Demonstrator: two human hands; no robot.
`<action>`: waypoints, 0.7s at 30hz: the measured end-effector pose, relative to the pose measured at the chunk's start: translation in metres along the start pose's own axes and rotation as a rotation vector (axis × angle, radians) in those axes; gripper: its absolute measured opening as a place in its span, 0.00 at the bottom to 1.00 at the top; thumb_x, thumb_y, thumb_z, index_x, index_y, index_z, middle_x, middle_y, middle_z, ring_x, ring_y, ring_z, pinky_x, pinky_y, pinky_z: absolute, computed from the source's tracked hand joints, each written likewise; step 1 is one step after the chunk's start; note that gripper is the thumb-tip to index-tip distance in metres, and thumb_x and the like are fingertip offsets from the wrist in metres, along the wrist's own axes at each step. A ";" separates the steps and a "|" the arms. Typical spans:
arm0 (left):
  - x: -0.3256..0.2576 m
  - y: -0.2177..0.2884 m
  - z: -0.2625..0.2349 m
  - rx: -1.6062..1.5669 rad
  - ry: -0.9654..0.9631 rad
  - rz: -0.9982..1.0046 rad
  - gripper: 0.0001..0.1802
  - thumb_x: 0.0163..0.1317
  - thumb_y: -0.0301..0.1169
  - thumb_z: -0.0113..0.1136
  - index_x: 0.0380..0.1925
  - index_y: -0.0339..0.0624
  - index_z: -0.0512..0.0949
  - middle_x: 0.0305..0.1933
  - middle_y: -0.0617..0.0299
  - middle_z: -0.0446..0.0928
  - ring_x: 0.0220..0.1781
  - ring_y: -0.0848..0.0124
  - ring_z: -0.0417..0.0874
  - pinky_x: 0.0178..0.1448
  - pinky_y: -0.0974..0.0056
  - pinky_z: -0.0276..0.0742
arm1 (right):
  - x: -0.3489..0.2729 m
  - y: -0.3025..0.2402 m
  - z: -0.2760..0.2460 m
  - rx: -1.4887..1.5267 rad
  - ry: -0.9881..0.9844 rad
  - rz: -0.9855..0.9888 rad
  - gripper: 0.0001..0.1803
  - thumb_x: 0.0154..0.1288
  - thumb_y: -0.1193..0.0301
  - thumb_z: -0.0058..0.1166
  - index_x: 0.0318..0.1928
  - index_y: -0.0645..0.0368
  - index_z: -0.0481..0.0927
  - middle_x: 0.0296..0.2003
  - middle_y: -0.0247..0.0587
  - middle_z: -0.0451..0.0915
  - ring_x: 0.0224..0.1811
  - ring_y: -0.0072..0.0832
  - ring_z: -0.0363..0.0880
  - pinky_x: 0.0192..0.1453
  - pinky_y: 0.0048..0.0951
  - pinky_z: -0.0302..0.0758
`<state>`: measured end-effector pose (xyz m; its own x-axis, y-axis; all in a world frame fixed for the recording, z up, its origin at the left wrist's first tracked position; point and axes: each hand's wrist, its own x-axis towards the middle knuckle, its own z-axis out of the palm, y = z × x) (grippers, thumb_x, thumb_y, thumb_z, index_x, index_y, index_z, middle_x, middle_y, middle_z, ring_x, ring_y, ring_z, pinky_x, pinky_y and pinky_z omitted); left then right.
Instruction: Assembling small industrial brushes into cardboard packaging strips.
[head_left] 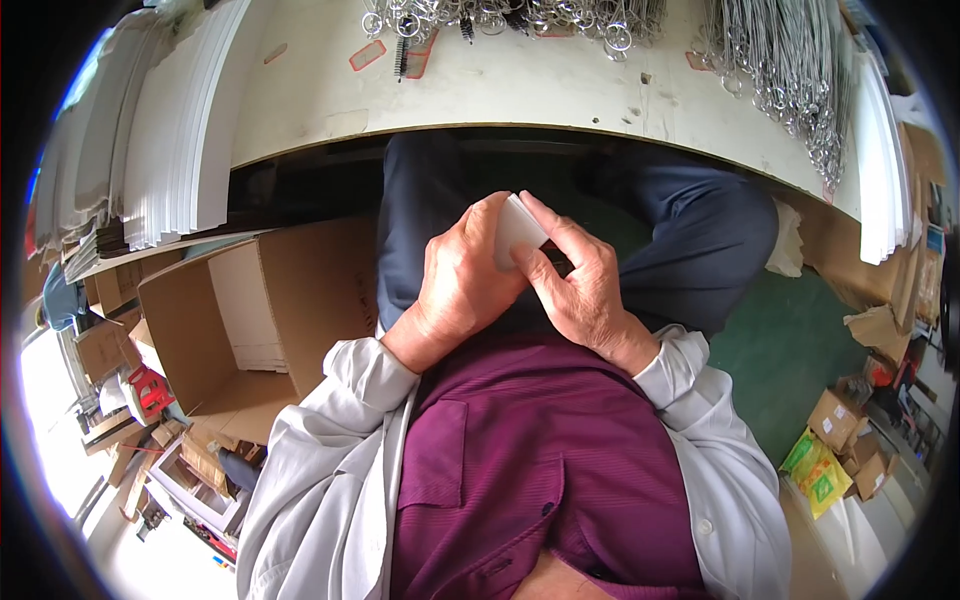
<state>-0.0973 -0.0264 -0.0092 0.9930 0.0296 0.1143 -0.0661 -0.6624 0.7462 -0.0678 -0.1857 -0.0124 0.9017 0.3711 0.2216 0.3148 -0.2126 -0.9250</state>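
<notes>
Nearest the lens, a maroon shirt [540, 470] under a pale grey jacket [330, 490] is filling the lower frame; the person is sitting below the table [560, 90] edge, working over the lap. Both hands are meeting at centre, where a small stack of white cards [517, 232] is being held. The left hand [462, 275] is cupping the stack from 9 o'clock, fingers wrapped round its back edge; the right hand [575, 275] is pressing from 3 o'clock, thumb lying across the face. Each grip is closed on the cards, apparently to square them, held low so both wrists can brace against the thighs. Whether anything lies between the cards cannot be told.

At 9 o'clock an open cardboard box [245, 320] is standing within reach, with flat white sheets leaning inside. On the table at 12 o'clock, metal key rings [500, 18] are lying in a heap; at 2 o'clock wire loops [790, 70] are bunched. White sheet stacks [170, 130] are piled at 10 o'clock.
</notes>
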 end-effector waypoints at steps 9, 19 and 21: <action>0.001 0.005 0.001 -0.019 -0.003 -0.006 0.30 0.54 0.32 0.74 0.57 0.36 0.75 0.47 0.42 0.83 0.47 0.44 0.88 0.48 0.50 0.86 | 0.001 -0.001 0.003 0.353 0.058 0.338 0.18 0.72 0.81 0.56 0.60 0.70 0.81 0.51 0.47 0.87 0.52 0.26 0.85 0.57 0.27 0.81; -0.012 -0.003 -0.109 -0.223 -0.247 -0.271 0.15 0.62 0.31 0.72 0.44 0.34 0.81 0.35 0.53 0.81 0.35 0.66 0.81 0.42 0.60 0.78 | 0.039 -0.012 -0.016 0.230 -0.047 0.251 0.17 0.75 0.73 0.60 0.59 0.69 0.81 0.48 0.42 0.87 0.47 0.22 0.84 0.53 0.26 0.80; -0.006 -0.004 -0.136 -0.152 -0.083 -0.295 0.14 0.62 0.27 0.72 0.45 0.34 0.81 0.35 0.54 0.80 0.37 0.73 0.80 0.43 0.62 0.78 | 0.056 -0.017 -0.021 -0.139 0.058 -0.075 0.10 0.72 0.74 0.61 0.49 0.66 0.85 0.46 0.48 0.87 0.44 0.36 0.87 0.53 0.33 0.81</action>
<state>-0.1166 0.0773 0.0763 0.9757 0.1382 -0.1702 0.2176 -0.5154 0.8289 -0.0167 -0.1804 0.0227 0.8884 0.3386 0.3100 0.4165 -0.3104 -0.8545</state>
